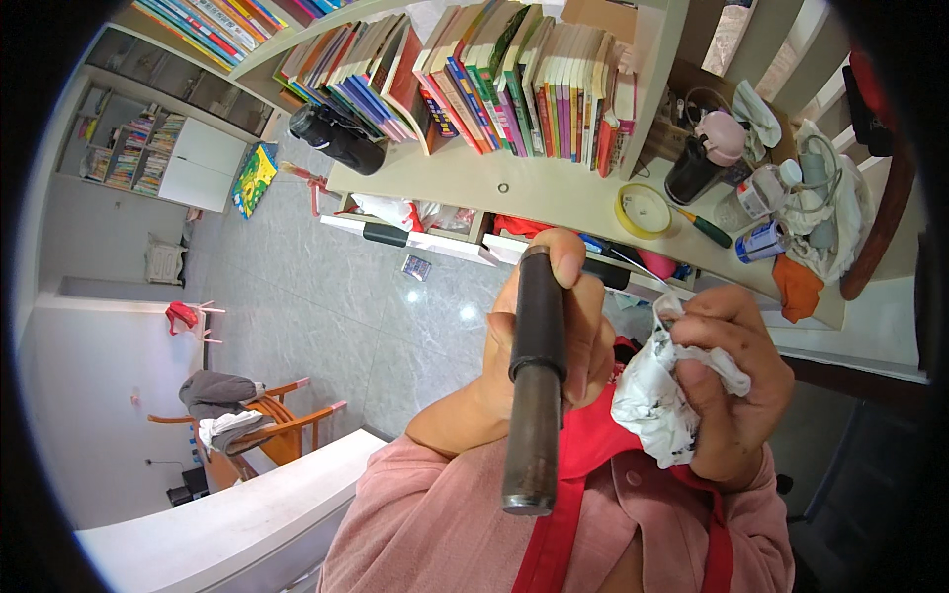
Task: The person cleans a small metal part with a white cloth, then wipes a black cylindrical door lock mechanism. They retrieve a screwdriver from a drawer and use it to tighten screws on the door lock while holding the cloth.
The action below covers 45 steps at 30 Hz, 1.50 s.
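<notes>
Nearest to me, a two-part cylinder with a black upper sleeve and a worn dark-metal lower section [537,395] stands nearly upright in front of the chest, its lower end free. My left hand [585,314] wraps its sleeve, fingers curled around it and thumb pressed near the top end. Just beside it, my right hand [739,366] pinches a crumpled, thin white wipe smudged with black [652,400] between thumb and bent fingers; I see the wipe apart from the cylinder. Behind the hands lie a bright red apron [605,440] and a dusty-pink sleeved garment [425,504]. Farther off, I see a long cream-coloured desk [465,183] with drawers pulled out beneath its edge. It bears a yellow tape ring [643,211], a screwdriver with a green handle [707,229], a blue-and-white can [759,242] and a row of upright, multicoloured books [524,84]. Beyond the glossy grey tiled floor [326,287], I make out a brown wooden chair draped with grey fabric [282,430] and, farthest, a white-doored cabinet [203,166].
</notes>
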Each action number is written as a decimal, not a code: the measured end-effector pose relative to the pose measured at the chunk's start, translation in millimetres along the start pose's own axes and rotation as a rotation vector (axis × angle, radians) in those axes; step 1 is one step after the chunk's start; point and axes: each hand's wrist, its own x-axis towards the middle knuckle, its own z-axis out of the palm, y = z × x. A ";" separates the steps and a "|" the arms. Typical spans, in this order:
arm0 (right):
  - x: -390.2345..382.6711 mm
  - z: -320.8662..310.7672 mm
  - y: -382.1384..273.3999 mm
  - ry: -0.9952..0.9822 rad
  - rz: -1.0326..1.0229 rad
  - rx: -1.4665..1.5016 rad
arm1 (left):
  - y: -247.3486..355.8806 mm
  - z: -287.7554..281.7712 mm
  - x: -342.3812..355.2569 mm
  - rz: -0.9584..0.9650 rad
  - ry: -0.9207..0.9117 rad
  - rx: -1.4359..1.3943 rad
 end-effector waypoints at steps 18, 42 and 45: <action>-2.5 4.1 5.2 0.010 0.083 0.030 | 5.0 10.6 -3.8 0.057 0.272 0.361; -5.0 7.6 2.7 0.002 0.110 0.066 | 8.4 15.1 -11.5 0.086 0.361 0.685; -4.6 8.2 2.5 -0.011 0.104 0.061 | 7.8 16.5 -12.5 0.087 0.391 0.684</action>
